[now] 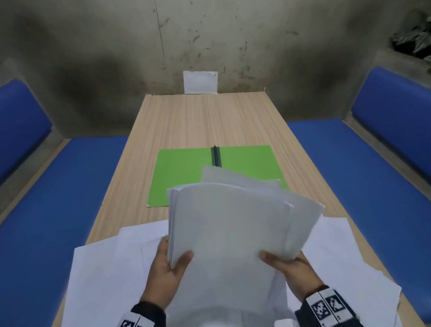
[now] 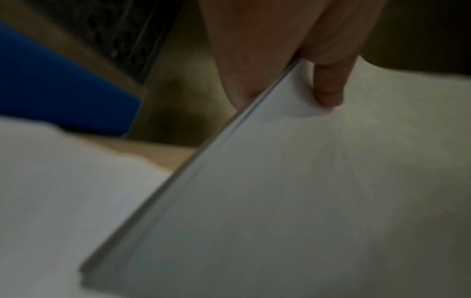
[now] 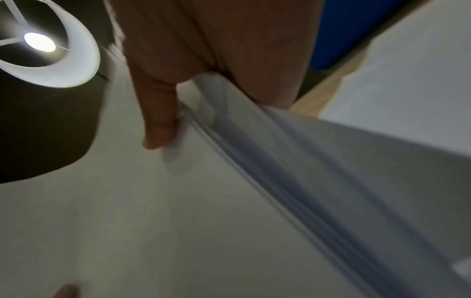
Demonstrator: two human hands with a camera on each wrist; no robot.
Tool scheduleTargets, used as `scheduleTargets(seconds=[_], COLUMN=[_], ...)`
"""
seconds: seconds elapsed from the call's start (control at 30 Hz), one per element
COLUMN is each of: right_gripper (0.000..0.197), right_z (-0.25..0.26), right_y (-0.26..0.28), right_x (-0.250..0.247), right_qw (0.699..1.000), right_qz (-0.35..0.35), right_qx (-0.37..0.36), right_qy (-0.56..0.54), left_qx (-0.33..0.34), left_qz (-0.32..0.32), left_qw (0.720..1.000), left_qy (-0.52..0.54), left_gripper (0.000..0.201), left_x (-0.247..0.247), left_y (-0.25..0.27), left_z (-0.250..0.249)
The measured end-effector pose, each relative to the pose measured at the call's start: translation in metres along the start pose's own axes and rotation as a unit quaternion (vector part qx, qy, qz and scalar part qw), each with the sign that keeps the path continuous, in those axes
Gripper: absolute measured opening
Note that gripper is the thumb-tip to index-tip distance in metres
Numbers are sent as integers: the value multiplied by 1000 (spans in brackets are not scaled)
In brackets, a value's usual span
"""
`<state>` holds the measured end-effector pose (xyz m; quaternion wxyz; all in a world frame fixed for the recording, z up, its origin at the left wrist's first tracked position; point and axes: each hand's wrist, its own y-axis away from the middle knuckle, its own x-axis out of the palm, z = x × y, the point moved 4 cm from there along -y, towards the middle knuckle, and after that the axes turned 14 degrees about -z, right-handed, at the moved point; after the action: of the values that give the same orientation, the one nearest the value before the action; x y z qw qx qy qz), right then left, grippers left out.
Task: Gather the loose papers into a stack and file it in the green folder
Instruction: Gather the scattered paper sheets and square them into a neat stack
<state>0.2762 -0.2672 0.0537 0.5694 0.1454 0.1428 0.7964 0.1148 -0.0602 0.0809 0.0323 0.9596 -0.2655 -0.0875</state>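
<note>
I hold a stack of white papers [image 1: 229,228] upright and tilted over the near part of the table. My left hand [image 1: 170,263] grips its lower left edge, thumb on the front sheet. My right hand [image 1: 285,260] grips the lower right edge the same way. The stack's [image 2: 293,191] left edges look fairly even, while those of the stack [image 3: 293,171] on the right fan out unevenly. The green folder [image 1: 184,175] lies open and flat mid-table behind the stack, a dark clip bar [image 1: 216,156] along its spine. More loose papers [image 1: 102,273] lie on the table beneath my hands.
The wooden table [image 1: 201,118] runs away from me to a stained wall, where a white sheet [image 1: 200,82] leans. Blue padded benches [image 1: 59,199] flank both sides. A plant [image 1: 422,36] sits at the far right. A lit lamp [image 3: 40,42] shows overhead in the right wrist view.
</note>
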Motion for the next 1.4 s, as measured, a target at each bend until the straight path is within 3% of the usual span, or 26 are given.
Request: scheduleTargets(seconds=[0.07,0.13,0.17,0.23,0.37,0.5,0.6,0.67,0.73,0.8,0.87,0.93,1.0,1.2,1.33,1.4], right_gripper=[66,38,25,19,26,31,33,70,81,76,88,99,100,79,14,9], right_z=[14,22,24,21,5,-16,-22,-22,-17,-10,-7,-12,-14,-11,-13,-6], right_y=[6,9,8,7,0,-6,-19,-35,-55,-70,-78,-83,-76,-62,-71,-75], right_x=[7,12,14,18,23,26,19,4,-25,-62,-98,-126,-137,-142,-148,-147], right_qw=[999,998,997,995,986,976,959,938,931,904,824,763,746,708,743,773], right_qz=[38,52,54,62,77,98,130,110,19,-87,-161,-186,-194,-214,-214,-218], right_qx=[-21,-45,-49,-53,-70,-55,-40,-37,-19,-4,18,59,83,108,81,52], right_qy=[4,13,23,57,127,186,247,326,365,419,543,616,631,664,629,593], left_qx=[39,66,73,42,-59,-74,-63,-60,-58,-101,-153,-184,-203,-193,-176,-165], left_qz=[-22,-25,-17,1,58,22,-28,-45,-67,-82,-82,-69,-69,-72,-74,-89], left_qw=[999,997,997,999,996,996,997,997,996,991,984,977,970,941,934,931], left_qy=[16,14,4,-10,-38,-47,-27,-26,-28,-24,-44,-77,-115,-268,-303,-312], left_gripper=[58,72,70,61,84,33,11,6,8,16,31,48,66,40,31,20], left_x=[-4,-8,-9,-11,-8,-3,-6,-13,-26,-43,-59,-71,-75,-74,-74,-75], left_y=[1,-3,-5,-7,-7,-10,-17,-23,-31,-41,-49,-50,-47,-34,-35,-36], left_z=[-15,-16,-13,-1,30,38,27,17,12,21,41,61,79,100,105,104])
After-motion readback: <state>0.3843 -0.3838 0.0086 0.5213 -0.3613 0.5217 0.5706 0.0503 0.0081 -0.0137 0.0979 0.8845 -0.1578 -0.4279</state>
